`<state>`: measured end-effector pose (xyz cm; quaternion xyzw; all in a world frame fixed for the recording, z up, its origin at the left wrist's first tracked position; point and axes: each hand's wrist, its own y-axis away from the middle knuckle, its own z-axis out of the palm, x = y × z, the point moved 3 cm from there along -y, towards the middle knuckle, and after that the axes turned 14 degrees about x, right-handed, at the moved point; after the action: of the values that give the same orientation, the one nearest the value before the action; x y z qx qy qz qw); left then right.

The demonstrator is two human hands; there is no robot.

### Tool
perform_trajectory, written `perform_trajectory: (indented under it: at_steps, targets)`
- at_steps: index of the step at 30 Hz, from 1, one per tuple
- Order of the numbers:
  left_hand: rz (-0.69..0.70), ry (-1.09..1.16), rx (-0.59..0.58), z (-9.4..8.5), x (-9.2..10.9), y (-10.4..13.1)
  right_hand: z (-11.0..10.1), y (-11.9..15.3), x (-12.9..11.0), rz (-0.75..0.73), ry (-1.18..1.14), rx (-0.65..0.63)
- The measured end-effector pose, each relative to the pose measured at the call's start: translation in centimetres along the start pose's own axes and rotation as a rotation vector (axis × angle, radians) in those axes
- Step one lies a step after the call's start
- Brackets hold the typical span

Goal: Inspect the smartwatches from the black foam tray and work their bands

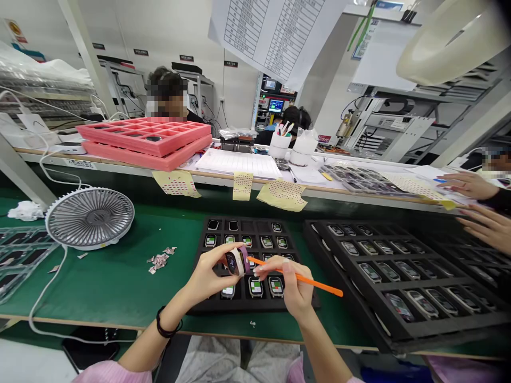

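Between thumb and fingers, my left hand (210, 275) grips a smartwatch case (235, 263) on edge, its dark screen facing left and a purple piece along its right side. My right hand (293, 284) is closed round an orange stick-like tool (315, 284), whose tip is at the purple side of the watch. I cannot tell whether the tip touches it. Beneath both hands lies a black foam tray (261, 227) with several watch cases in its pockets, many with lit green-and-white screens. My hands hide part of the tray's middle.
Left are a round fan (93, 217) with its cable, small paper scraps (159, 261) and a clear tray (24, 260). More black trays of watches (415, 276) stand at right, near another person's hands (485, 229). Pink foam trays (146, 135) rest on the shelf ahead.
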<state>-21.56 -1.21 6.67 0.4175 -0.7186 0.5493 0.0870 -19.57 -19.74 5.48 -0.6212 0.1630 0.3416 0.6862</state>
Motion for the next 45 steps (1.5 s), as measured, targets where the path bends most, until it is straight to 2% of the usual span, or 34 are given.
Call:
perform_trajectory:
  at_steps: [10, 19, 25, 38, 45]
  targets:
    - [-0.001, -0.015, -0.036, 0.5, -0.1, -0.1, -0.5, 0.0, 0.2, 0.027, 0.009, 0.011]
    - [-0.022, -0.014, -0.039, 0.8, 0.2, 0.3, -0.6, -0.4, -0.2, -0.015, 0.068, 0.013]
    - [-0.058, 0.027, -0.06, 1.1, 0.0, 0.3, -0.8, -0.1, -0.1, 0.049, 0.07, -0.011]
    - [-0.077, 0.044, -0.073, 1.2, 0.8, 0.4, -0.6, 0.3, -0.5, 0.047, 0.073, -0.049]
    - [-0.124, -0.007, -0.086, 1.3, 0.6, 0.5, -0.7, 0.6, 0.5, 0.167, 0.045, -0.052]
